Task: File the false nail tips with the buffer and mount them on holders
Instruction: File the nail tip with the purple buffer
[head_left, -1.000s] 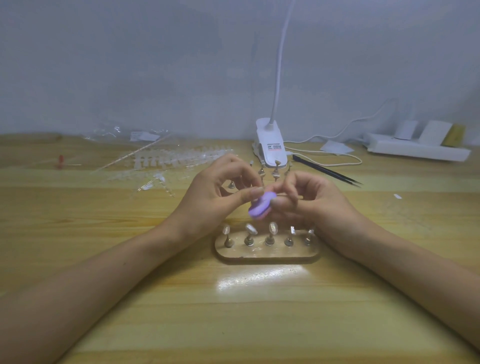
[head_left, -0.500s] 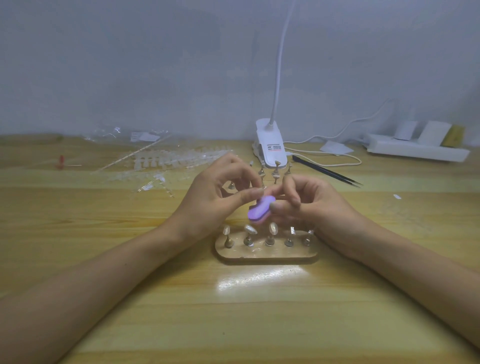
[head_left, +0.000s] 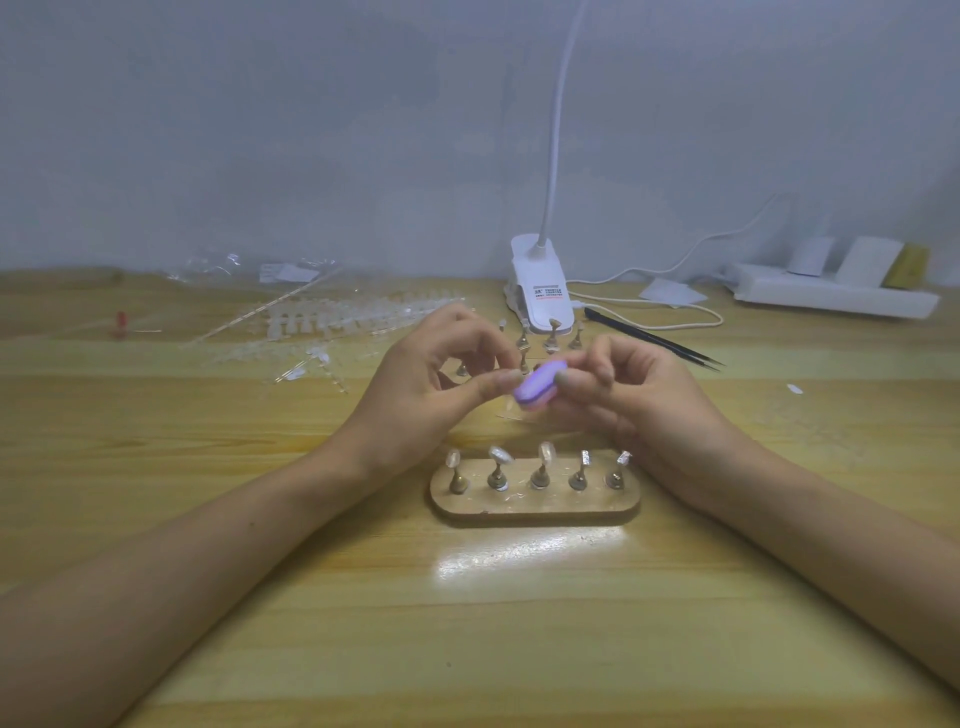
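Right hand (head_left: 639, 397) pinching buffer (head_left: 537, 387), left hand (head_left: 421, 397) pinching perhaps a nail tip (head_left: 517, 371), above holder stand (head_left: 535, 508)

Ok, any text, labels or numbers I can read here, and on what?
Label on the white clip lamp: dark and red print, too blurred to read.
White card in the clear packaging: marks too blurred to read.
No other text shows.

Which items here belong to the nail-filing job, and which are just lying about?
In use: purple oval buffer block in the right hand; wooden base with five metal holders; loose metal holders behind; clear plastic strips of nail tips.
Lying about: white clip lamp; black tweezers; white power strip; small red object.
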